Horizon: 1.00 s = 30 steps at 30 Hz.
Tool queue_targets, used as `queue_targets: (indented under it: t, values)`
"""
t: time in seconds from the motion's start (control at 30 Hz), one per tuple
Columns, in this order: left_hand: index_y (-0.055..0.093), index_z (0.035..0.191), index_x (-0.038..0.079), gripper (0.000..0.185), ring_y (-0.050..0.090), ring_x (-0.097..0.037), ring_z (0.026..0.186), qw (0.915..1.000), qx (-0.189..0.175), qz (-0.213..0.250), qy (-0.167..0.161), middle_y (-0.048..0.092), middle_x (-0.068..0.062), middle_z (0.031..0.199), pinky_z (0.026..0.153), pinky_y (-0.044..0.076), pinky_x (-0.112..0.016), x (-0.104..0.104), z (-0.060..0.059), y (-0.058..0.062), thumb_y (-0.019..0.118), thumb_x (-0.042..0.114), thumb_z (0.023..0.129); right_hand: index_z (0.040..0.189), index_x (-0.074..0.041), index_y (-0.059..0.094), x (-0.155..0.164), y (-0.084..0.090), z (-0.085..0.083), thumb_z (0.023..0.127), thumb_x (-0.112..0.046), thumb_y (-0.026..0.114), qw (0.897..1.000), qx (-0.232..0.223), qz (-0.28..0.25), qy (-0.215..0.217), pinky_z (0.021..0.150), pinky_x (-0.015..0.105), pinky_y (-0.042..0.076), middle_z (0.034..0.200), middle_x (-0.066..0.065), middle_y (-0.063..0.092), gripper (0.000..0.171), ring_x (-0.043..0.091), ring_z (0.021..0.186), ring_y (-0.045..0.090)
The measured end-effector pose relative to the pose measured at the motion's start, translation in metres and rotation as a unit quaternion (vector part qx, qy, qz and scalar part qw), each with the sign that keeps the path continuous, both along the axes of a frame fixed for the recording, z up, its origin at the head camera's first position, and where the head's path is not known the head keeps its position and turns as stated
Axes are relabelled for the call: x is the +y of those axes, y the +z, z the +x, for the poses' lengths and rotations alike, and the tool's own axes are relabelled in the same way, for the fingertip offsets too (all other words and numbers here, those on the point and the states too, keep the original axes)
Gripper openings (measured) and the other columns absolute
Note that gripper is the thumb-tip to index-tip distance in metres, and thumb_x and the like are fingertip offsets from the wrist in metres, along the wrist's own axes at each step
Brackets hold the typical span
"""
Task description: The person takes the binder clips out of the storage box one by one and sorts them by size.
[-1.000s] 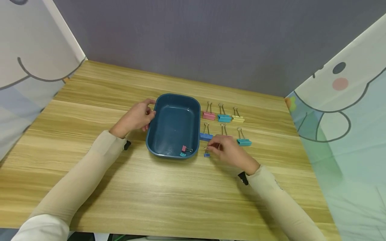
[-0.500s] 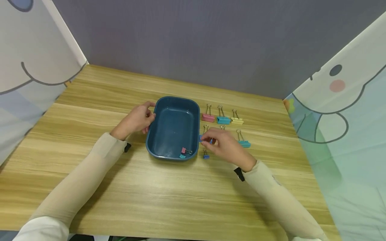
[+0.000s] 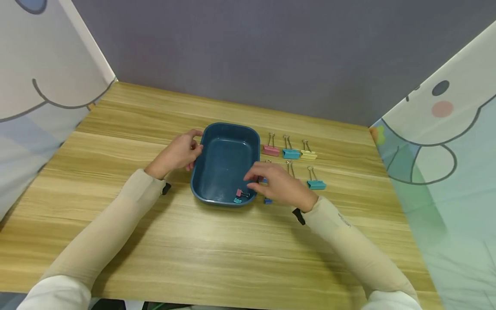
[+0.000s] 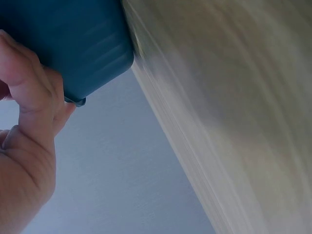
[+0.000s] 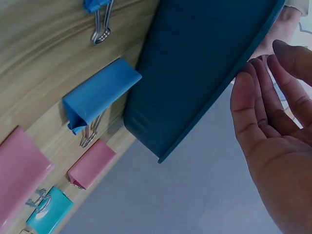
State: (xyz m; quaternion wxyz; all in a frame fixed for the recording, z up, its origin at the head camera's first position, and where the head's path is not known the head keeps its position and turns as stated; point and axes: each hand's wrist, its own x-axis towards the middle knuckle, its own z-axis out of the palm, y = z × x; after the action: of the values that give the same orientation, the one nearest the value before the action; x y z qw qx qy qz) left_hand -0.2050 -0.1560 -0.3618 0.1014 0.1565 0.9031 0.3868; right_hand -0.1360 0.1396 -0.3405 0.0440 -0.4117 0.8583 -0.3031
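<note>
A dark blue tray (image 3: pixel 198 189) stands on the table, with a small pink binder clip (image 3: pixel 239 193) and a small teal binder clip (image 3: pixel 237 200) in its near right corner. My left hand (image 3: pixel 179 151) holds the tray's left rim, thumb and index finger at the edge. Over the right rim hovers my right hand (image 3: pixel 280 183), thumb and fingers apart, nothing seen between them. Below it lies a small blue binder clip (image 3: pixel 268 201). A larger blue binder clip (image 5: pixel 102 90), partly hidden in the head view, lies beside the tray in the right wrist view.
Right of the tray, a back row has pink (image 3: pixel 271 150), blue (image 3: pixel 290 153) and yellow (image 3: pixel 308 155) binder clips. A teal clip (image 3: pixel 316 185) lies nearer; a pink one beside it is mostly hidden. A grey panel (image 3: pixel 240 56) rises behind the table (image 3: pixel 217 249).
My right hand has moved left from beside the small blue binder clip, past the larger blue clip, to over the tray's right rim. My left hand stays at the tray.
</note>
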Motion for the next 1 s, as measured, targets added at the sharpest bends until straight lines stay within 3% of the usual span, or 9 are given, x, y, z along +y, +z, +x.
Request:
queue_targets:
  t: [0.13, 0.27, 0.37, 0.5, 0.7, 0.83, 1.0]
  values:
    - [0.034, 0.138, -0.002, 0.047, 0.055, -0.023, 0.042, 1.0, 0.002, 0.001, 0.0, 0.056, -0.013, 0.07, 0.04, 0.049, -0.036, 0.0, 0.0, 0.0, 0.051, 0.007, 0.095, 0.1, -0.015, 0.068, -0.002, 0.0, -0.002, 0.086, -0.009, 0.07, 1.0, 0.0, 0.004, 0.01, 0.068, 0.02, 0.049, 0.093, -0.005, 0.059, 0.015, 0.001, 0.078, 0.054]
    - [0.034, 0.139, -0.002, 0.047, 0.055, -0.023, 0.042, 1.0, 0.002, -0.001, 0.0, 0.056, -0.013, 0.071, 0.04, 0.049, -0.035, 0.0, 0.0, 0.0, 0.051, 0.007, 0.095, 0.1, -0.014, 0.068, -0.006, -0.001, -0.008, 0.084, -0.009, 0.072, 0.999, -0.001, 0.017, 0.041, 0.085, 0.026, 0.048, 0.096, -0.001, 0.061, 0.017, 0.008, 0.084, 0.057]
    - [0.034, 0.139, -0.002, 0.047, 0.055, -0.023, 0.042, 1.0, 0.002, -0.003, 0.0, 0.056, -0.013, 0.071, 0.04, 0.048, -0.035, 0.0, -0.001, 0.0, 0.051, 0.007, 0.096, 0.101, -0.012, 0.069, -0.011, 0.0, -0.015, 0.083, -0.006, 0.072, 0.996, -0.019, 0.038, 0.073, 0.09, 0.032, 0.047, 0.098, -0.002, 0.062, 0.019, 0.013, 0.089, 0.059]
    - [0.034, 0.139, -0.002, 0.047, 0.055, -0.023, 0.042, 1.0, 0.0, -0.003, 0.001, 0.056, -0.013, 0.07, 0.04, 0.048, -0.035, 0.0, -0.001, 0.0, 0.05, 0.007, 0.096, 0.101, -0.009, 0.07, -0.02, -0.001, -0.024, 0.083, -0.002, 0.072, 0.99, -0.058, 0.067, 0.11, 0.079, 0.032, 0.051, 0.099, -0.001, 0.064, 0.02, 0.014, 0.09, 0.06]
    - [0.034, 0.139, -0.002, 0.047, 0.055, -0.023, 0.041, 1.0, 0.001, 0.0, 0.0, 0.056, -0.013, 0.07, 0.039, 0.048, -0.035, 0.0, 0.0, 0.0, 0.05, 0.007, 0.096, 0.099, -0.007, 0.07, -0.032, -0.008, -0.032, 0.08, 0.0, 0.074, 0.983, -0.102, 0.082, 0.131, 0.076, 0.027, 0.052, 0.099, 0.004, 0.065, 0.021, 0.015, 0.086, 0.062]
    - [0.034, 0.139, -0.002, 0.048, 0.056, -0.023, 0.042, 1.0, 0.001, -0.001, 0.001, 0.056, -0.013, 0.07, 0.039, 0.048, -0.035, 0.0, 0.0, 0.001, 0.05, 0.008, 0.096, 0.097, -0.008, 0.07, -0.04, -0.01, -0.034, 0.078, -0.002, 0.076, 0.981, -0.099, 0.105, 0.131, 0.075, 0.024, 0.051, 0.096, 0.0, 0.065, 0.021, 0.012, 0.084, 0.062]
    - [0.034, 0.139, -0.002, 0.048, 0.056, -0.023, 0.042, 1.0, 0.001, 0.0, 0.003, 0.057, -0.013, 0.07, 0.039, 0.048, -0.035, 0.001, 0.0, 0.001, 0.051, 0.007, 0.096, 0.096, -0.013, 0.069, -0.049, -0.011, -0.034, 0.078, -0.004, 0.077, 0.973, -0.077, 0.177, 0.124, 0.074, 0.021, 0.049, 0.094, -0.004, 0.064, 0.021, 0.008, 0.083, 0.059]
